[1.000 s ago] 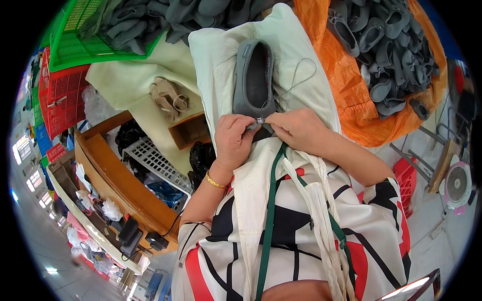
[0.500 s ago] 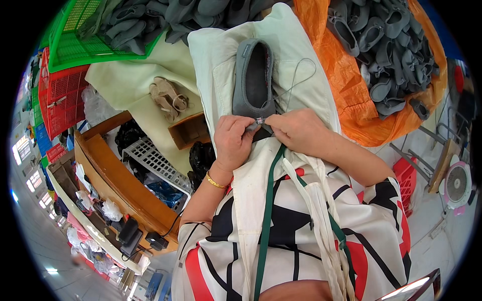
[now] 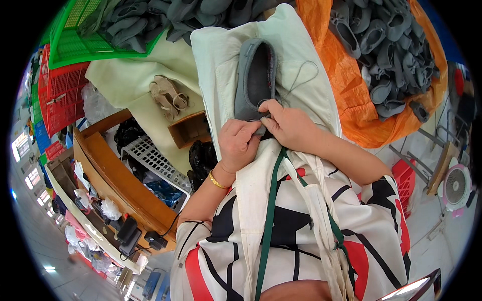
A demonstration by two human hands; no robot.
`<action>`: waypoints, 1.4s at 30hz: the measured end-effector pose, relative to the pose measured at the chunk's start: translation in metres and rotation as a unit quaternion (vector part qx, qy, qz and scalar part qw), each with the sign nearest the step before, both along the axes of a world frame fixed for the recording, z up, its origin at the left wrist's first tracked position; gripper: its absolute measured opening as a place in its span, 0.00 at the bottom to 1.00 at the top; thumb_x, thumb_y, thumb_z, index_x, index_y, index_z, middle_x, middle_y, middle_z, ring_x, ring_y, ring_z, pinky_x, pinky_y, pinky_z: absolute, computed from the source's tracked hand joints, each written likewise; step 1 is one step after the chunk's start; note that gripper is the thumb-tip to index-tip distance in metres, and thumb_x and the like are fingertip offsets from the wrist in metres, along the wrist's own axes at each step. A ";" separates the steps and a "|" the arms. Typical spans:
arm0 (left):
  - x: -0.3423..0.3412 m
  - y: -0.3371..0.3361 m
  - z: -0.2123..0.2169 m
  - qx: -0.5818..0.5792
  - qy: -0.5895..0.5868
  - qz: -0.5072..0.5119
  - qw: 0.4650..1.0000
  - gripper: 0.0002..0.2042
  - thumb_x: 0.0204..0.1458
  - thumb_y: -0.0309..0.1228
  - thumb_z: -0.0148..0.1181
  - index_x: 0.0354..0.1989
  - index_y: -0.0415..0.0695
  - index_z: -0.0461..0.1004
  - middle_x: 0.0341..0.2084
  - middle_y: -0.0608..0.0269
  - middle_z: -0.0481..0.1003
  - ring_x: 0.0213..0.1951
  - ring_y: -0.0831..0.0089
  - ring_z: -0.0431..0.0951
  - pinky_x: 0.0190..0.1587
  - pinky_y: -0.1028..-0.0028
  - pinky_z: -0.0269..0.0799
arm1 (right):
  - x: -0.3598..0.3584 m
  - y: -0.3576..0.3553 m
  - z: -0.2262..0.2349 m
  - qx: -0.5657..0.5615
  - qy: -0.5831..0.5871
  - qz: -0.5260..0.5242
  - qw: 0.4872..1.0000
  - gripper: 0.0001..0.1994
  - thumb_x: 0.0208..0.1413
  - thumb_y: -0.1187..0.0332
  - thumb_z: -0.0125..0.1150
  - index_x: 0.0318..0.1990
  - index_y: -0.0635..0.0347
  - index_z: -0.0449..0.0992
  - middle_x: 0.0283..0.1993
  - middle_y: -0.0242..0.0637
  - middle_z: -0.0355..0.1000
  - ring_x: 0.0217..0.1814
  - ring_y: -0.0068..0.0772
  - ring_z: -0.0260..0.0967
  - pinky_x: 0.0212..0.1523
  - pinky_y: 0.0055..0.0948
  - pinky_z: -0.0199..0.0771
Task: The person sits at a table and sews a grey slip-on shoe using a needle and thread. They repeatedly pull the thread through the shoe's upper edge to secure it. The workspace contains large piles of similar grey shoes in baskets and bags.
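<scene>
A grey slip-on shoe (image 3: 242, 83) rests on a pale cushion (image 3: 216, 70), its toe pointing toward me. My left hand (image 3: 237, 144) grips the toe with thumb and bent fingers. Against the toe's right side, my right hand (image 3: 295, 129) is closed in a pinch, its fingertips close to the left thumb. Whatever sits between those fingertips is too small and covered to make out. From near the right hand, a dark thread (image 3: 315, 74) loops over the cushion, right of the shoe.
Grey shoes fill an orange sack (image 3: 321, 65) at right and a green crate (image 3: 75, 47) at far left. Beige sandals (image 3: 168, 95) lie left of the cushion, near a small wooden box (image 3: 188, 131). An open wooden drawer (image 3: 120, 175) stands left; a fan (image 3: 456, 179) stands far right.
My right hand has shifted up over the shoe's toe. The small shiny piece seen between my fingertips is now covered. The thread loop has slid a little, and the shoe has moved slightly right.
</scene>
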State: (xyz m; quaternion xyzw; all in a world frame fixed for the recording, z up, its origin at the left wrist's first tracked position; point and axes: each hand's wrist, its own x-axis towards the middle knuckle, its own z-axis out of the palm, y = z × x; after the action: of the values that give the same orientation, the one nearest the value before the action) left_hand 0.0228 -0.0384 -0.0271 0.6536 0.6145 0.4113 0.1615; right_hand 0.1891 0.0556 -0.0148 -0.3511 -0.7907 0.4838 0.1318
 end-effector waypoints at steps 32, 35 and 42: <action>-0.007 0.003 0.000 -0.052 -0.021 -0.029 0.998 0.15 0.40 0.19 0.68 0.39 0.43 0.80 0.27 0.60 0.76 0.30 0.60 0.75 0.32 0.66 0.70 | 0.021 0.078 0.069 -0.374 0.168 -0.095 0.907 0.11 0.70 0.61 0.48 0.36 0.56 0.67 0.20 0.30 0.70 0.16 0.19 0.63 0.17 0.20 0.59; -0.013 0.001 0.003 -0.051 -0.022 -0.051 0.997 0.12 0.45 0.20 0.69 0.39 0.42 0.81 0.28 0.59 0.77 0.30 0.62 0.75 0.31 0.68 0.70 | 0.068 0.131 0.093 -0.278 0.396 -0.180 0.856 0.09 0.66 0.69 0.48 0.33 0.60 0.68 0.19 0.29 0.61 0.19 0.22 0.58 0.33 0.28 0.67; -0.015 0.014 0.016 -0.101 -0.024 -0.085 0.991 0.13 0.43 0.19 0.68 0.40 0.43 0.82 0.30 0.59 0.78 0.32 0.62 0.76 0.34 0.69 0.72 | 0.112 0.180 0.147 0.123 0.523 -0.517 0.666 0.10 0.65 0.77 0.45 0.28 0.62 0.64 0.22 0.31 0.56 0.23 0.25 0.55 0.70 0.56 0.61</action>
State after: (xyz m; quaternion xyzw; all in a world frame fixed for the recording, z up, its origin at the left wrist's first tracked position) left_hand 0.0079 -0.0243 -0.0115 0.6735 0.5910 0.3475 0.2763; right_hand 0.3012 0.2355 0.1321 -0.3736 -0.3352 0.3405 0.7951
